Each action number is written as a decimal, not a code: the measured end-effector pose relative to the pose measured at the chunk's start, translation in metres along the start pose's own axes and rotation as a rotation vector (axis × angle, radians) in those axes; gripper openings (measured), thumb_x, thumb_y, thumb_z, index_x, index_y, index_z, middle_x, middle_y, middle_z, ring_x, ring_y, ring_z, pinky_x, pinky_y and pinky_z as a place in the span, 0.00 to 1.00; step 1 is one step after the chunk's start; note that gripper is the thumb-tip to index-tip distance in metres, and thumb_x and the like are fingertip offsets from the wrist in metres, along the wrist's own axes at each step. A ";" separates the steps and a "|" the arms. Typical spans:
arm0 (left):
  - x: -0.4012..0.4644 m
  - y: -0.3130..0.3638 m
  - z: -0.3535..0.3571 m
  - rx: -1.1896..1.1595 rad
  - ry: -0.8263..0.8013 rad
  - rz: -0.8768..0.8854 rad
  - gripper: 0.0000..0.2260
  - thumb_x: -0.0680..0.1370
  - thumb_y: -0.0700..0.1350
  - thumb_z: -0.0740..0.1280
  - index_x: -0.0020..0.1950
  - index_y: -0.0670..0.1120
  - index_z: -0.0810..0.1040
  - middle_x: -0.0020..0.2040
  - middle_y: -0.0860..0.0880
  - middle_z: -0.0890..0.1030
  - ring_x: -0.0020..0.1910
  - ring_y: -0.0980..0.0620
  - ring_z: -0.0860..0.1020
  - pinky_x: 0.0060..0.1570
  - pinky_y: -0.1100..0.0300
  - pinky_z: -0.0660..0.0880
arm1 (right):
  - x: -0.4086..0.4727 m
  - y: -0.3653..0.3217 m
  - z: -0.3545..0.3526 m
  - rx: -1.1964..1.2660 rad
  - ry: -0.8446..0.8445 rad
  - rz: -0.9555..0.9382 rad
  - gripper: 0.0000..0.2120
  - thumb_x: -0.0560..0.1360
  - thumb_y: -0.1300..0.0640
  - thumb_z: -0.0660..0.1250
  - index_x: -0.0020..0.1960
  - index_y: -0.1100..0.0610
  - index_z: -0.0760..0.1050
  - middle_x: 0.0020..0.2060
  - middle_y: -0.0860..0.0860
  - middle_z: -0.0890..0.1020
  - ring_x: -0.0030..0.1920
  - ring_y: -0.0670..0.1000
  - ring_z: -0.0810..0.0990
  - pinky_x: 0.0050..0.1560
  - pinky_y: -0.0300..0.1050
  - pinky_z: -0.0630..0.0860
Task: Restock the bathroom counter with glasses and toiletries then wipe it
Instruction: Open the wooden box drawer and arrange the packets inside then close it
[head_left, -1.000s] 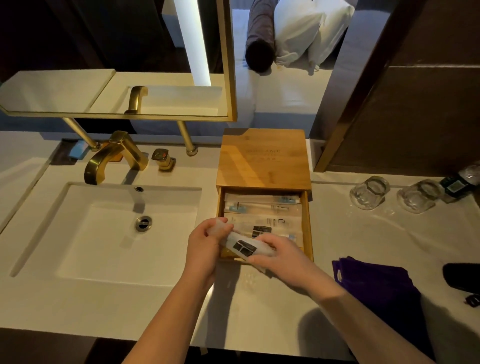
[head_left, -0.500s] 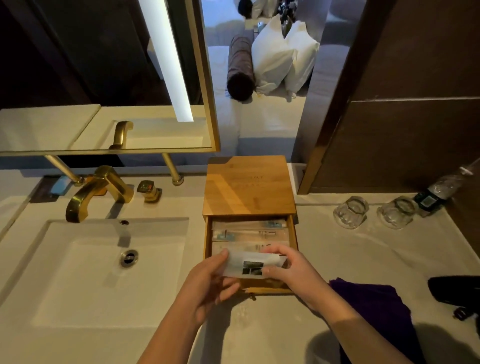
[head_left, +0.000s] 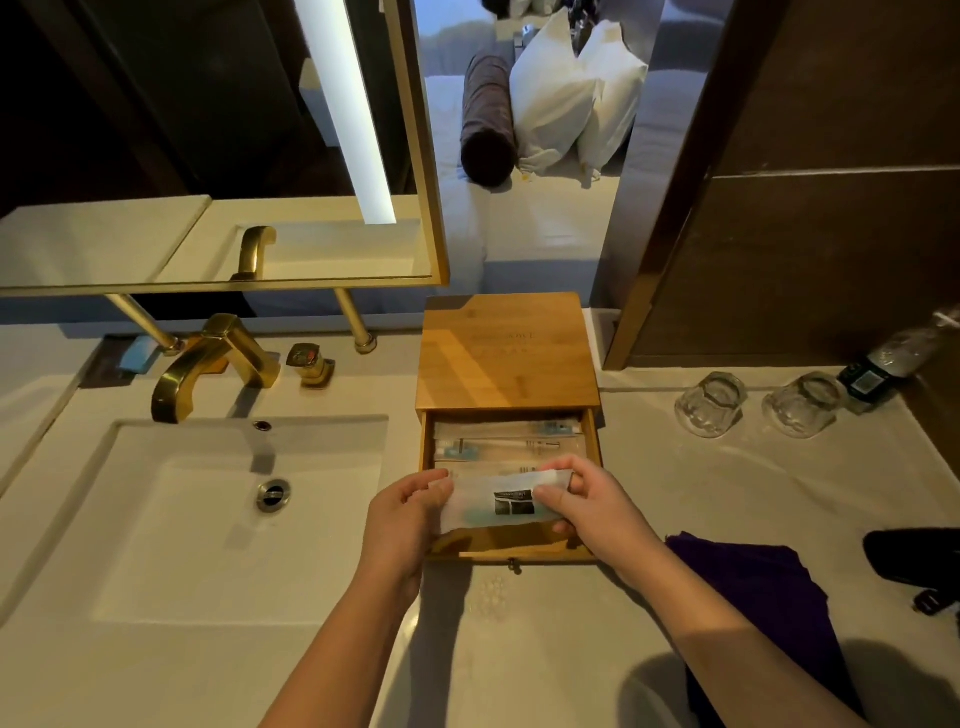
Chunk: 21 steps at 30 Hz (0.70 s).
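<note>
A bamboo box (head_left: 506, 353) stands on the white counter (head_left: 571, 634) with its drawer (head_left: 511, 551) pulled out toward me. Several wrapped toiletry packets (head_left: 506, 441) lie in the drawer's back half. Both hands hold one white packet with a dark label (head_left: 506, 501) flat over the drawer's front part. My left hand (head_left: 405, 519) pinches its left end and my right hand (head_left: 592, 504) grips its right end. Two clear glasses (head_left: 709, 402) (head_left: 802, 402) stand upside down at the right. A purple cloth (head_left: 753, 608) lies crumpled beside my right forearm.
A white sink (head_left: 218, 514) with a gold faucet (head_left: 208, 364) fills the left side. A gold-framed mirror (head_left: 218, 145) hangs above it. A water bottle (head_left: 893, 358) lies at the far right by a dark wood wall. A black object (head_left: 919, 566) sits at the right edge.
The packet has gone from tilted near the drawer's front edge to level over the drawer. My view has shifted so the box and hands sit lower in the frame.
</note>
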<state>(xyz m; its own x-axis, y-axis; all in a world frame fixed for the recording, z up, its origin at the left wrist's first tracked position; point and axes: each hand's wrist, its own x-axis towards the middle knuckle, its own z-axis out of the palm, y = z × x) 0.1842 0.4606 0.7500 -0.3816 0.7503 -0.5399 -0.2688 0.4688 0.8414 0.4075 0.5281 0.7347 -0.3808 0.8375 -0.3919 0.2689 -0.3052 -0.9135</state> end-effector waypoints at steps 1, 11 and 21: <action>0.000 -0.001 -0.001 -0.056 0.001 -0.027 0.08 0.79 0.45 0.71 0.56 0.45 0.85 0.53 0.42 0.87 0.52 0.41 0.85 0.43 0.53 0.84 | 0.000 -0.001 0.000 0.013 0.007 -0.007 0.09 0.77 0.50 0.71 0.54 0.37 0.78 0.51 0.44 0.85 0.48 0.48 0.86 0.41 0.39 0.82; 0.005 -0.016 0.000 0.114 0.071 -0.037 0.11 0.80 0.46 0.70 0.39 0.45 0.86 0.40 0.45 0.88 0.40 0.48 0.86 0.37 0.59 0.80 | 0.004 0.010 0.003 -0.068 0.087 0.025 0.13 0.77 0.48 0.71 0.61 0.44 0.77 0.52 0.44 0.86 0.50 0.48 0.86 0.47 0.48 0.85; 0.019 -0.023 -0.002 1.234 0.293 0.393 0.10 0.79 0.50 0.70 0.53 0.47 0.86 0.51 0.47 0.83 0.53 0.49 0.74 0.50 0.55 0.76 | 0.024 0.022 0.015 -0.401 0.142 0.130 0.13 0.76 0.51 0.72 0.57 0.46 0.73 0.50 0.46 0.80 0.46 0.44 0.81 0.38 0.35 0.78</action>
<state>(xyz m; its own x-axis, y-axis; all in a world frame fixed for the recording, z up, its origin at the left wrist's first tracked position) 0.1818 0.4633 0.7210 -0.4657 0.8778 -0.1119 0.8172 0.4751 0.3261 0.3907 0.5346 0.7035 -0.2039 0.8662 -0.4562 0.6389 -0.2353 -0.7324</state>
